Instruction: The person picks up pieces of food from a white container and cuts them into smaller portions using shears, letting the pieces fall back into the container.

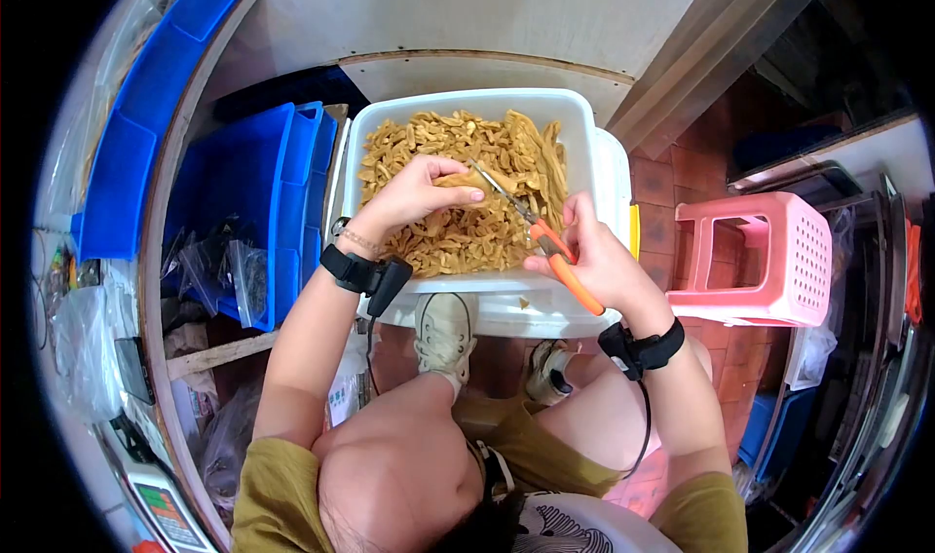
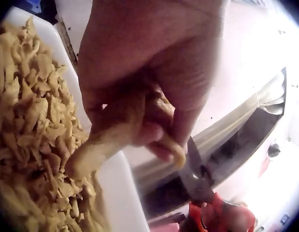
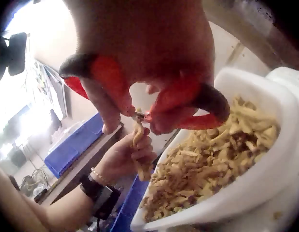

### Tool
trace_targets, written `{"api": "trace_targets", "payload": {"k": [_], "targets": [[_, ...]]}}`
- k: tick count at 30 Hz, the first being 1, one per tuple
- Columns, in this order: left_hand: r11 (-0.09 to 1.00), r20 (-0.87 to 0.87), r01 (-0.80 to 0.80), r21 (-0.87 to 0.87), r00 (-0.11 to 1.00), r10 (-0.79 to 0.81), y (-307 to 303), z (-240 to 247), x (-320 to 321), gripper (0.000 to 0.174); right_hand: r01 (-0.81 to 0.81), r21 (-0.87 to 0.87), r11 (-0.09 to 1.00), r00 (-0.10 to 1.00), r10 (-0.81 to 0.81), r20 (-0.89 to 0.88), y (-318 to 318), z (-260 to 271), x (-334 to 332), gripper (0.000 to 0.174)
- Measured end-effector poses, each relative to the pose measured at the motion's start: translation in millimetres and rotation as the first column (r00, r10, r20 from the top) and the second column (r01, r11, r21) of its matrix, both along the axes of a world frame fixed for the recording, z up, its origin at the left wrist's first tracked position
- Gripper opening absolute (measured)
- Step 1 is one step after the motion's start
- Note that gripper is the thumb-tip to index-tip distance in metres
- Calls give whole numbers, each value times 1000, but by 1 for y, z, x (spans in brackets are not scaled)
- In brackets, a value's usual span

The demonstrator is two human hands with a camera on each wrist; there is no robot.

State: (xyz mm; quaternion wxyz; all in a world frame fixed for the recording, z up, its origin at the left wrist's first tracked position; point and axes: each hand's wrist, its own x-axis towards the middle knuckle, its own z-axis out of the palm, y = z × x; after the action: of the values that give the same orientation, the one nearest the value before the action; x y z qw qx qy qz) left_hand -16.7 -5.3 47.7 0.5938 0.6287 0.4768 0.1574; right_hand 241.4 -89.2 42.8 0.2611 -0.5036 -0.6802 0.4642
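Observation:
My left hand [image 1: 414,197] pinches a long, soft tan strip [image 2: 98,152] between thumb and fingers, above a white plastic tub [image 1: 467,96]. Cut tan pieces [image 1: 458,241] fill the tub, and longer uncut-looking strips [image 1: 547,153] lie at its right side. In my right hand [image 1: 599,256] is a pair of scissors [image 1: 551,241] with orange handles, fingers and thumb through the loops. The handles stand spread in the right wrist view, and the blades meet the end of the held strip [image 3: 139,134]. In the left wrist view the scissor blades [image 2: 194,176] are beside the left fingertips.
Blue bins [image 1: 285,212] with plastic bags stand left of the tub. A white lid-like edge [image 1: 612,178] shows at its right, and a pink stool [image 1: 804,261] stands farther right on the tiled floor. My shoes [image 1: 446,334] are in front of the tub.

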Motion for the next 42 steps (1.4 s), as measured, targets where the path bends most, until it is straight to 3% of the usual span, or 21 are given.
{"api": "trace_targets", "payload": {"k": [1, 3, 6, 10, 20, 22, 27, 30, 35, 37, 40, 42], "targets": [[1000, 0, 0, -1, 1000, 0, 0, -3, -1, 20, -4, -114, 993, 997, -5, -78, 0, 0, -1, 57], [998, 237, -40, -43, 970, 49, 0, -13, -4, 19, 3, -185, 983, 996, -20, -92, -1, 6, -4, 56], [990, 376, -21, -138, 924, 72, 0, -22, -9, 17, 16, -289, 957, 988, -59, -141, -2, 7, -8, 54], [985, 394, -73, -153, 910, 129, -2, -22, -12, 15, 36, -261, 965, 971, -95, -219, -4, -1, -12, 54], [967, 395, -156, -199, 891, 225, -1, -28, -14, 20, 108, -199, 974, 974, -144, -176, -9, 6, -14, 53], [968, 393, -164, -188, 891, 227, -2, -28, -13, 20, 108, -99, 989, 992, -114, -55, -8, 5, -13, 55], [935, 505, -321, -154, 788, 353, -4, -30, -3, 21, 112, -83, 990, 993, -109, 40, -9, 15, -11, 62], [927, 434, -356, -122, 821, 372, -7, -31, 0, 23, 110, -58, 992, 989, -104, 101, -9, 13, -9, 64], [957, 425, -254, -141, 857, 290, -9, -24, 1, 34, 88, -94, 992, 977, -68, 201, -8, 18, -4, 64], [968, 447, -199, -151, 860, 247, -10, -18, 2, 37, 109, -62, 992, 993, -105, 61, -8, 8, -1, 63], [968, 420, -208, -143, 873, 250, -12, -14, 4, 39, 121, -86, 989, 993, -120, 12, -7, 4, -1, 54], [970, 422, -196, -143, 874, 239, -12, -14, 5, 39, 107, -123, 987, 993, -100, 62, -7, 9, 1, 57]]}}
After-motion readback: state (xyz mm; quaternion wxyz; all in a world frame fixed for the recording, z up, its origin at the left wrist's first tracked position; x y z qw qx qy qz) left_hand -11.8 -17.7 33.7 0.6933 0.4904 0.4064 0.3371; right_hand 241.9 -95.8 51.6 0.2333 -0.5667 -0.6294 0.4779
